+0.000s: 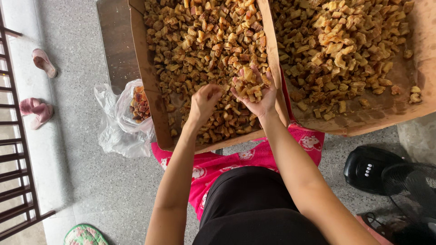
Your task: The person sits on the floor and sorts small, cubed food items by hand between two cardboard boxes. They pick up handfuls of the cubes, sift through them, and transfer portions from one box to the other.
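Observation:
Two shallow cardboard trays hold heaps of small brown and yellowish dried pieces: the left tray [141,68] and the right tray [408,109]. My right hand [256,97] is cupped palm up over the left tray, with a small pile of dried pieces [250,86] in it. Beside it, my left hand [204,102] hovers over the same tray with its fingers curled in; whether it pinches a piece I cannot tell.
A clear plastic bag [120,118] with some reddish-brown pieces lies on the floor left of the tray. Pink slippers [43,61] lie by a dark railing [13,136] at far left. A black fan [390,177] stands at lower right.

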